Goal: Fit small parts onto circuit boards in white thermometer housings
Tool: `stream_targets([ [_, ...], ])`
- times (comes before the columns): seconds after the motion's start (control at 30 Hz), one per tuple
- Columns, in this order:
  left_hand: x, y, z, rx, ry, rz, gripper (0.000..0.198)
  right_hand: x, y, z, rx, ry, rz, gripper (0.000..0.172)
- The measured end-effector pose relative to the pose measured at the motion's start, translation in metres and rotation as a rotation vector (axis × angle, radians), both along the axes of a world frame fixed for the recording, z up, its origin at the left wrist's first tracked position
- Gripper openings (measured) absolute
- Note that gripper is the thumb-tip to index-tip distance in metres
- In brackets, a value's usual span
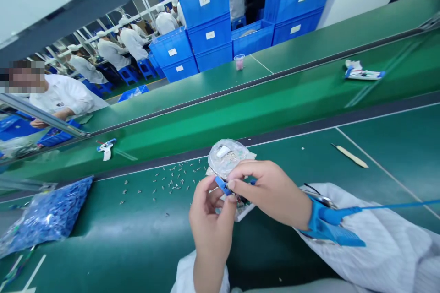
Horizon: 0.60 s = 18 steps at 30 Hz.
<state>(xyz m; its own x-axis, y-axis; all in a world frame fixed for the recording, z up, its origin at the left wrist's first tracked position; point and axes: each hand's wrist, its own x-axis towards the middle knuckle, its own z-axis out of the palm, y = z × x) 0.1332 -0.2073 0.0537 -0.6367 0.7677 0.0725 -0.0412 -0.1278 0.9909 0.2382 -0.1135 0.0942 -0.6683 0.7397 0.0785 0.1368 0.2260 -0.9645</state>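
My left hand (211, 222) and my right hand (264, 190) meet above the green bench mat (137, 242), and their fingertips pinch a small blue connector (222, 186) with dark wires. Just behind it lies a clear plastic bag (227, 156) holding small parts and a white label. Several small metal parts (168, 181) are scattered on the mat to the left of my hands. A blue strap (321, 217) circles my right wrist, and its blue cord (395, 204) runs off to the right.
A blue bag of parts (48, 213) lies at the left and a wooden stick (349, 155) at the right. A small blue-and-white tool (106, 149) rests on the green belt (220, 110) beyond. Blue crates (206, 23) are stacked past the bench, where several people in white sit working.
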Motion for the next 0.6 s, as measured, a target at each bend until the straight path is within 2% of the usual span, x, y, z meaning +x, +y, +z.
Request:
stream_targets([
  [0.13,-0.001,-0.004,-0.002,0.0,0.144,0.022,0.036,-0.002,0.002,-0.005,-0.132,-0.025,0.027,0.019],
  [0.27,-0.002,-0.006,-0.004,0.016,0.221,0.008,0.037,-0.001,0.005,-0.006,-0.155,0.019,0.101,0.016],
  [0.4,-0.001,-0.007,-0.003,0.054,0.246,0.004,0.039,0.002,0.014,-0.006,-0.065,0.094,0.098,0.022],
  [0.53,0.0,-0.006,-0.003,0.148,0.285,0.014,0.039,0.005,0.023,-0.008,0.125,-0.018,-0.082,0.025],
  [0.6,0.0,-0.005,-0.003,0.194,0.314,0.012,0.039,0.007,0.024,-0.008,0.19,-0.092,-0.017,0.026],
])
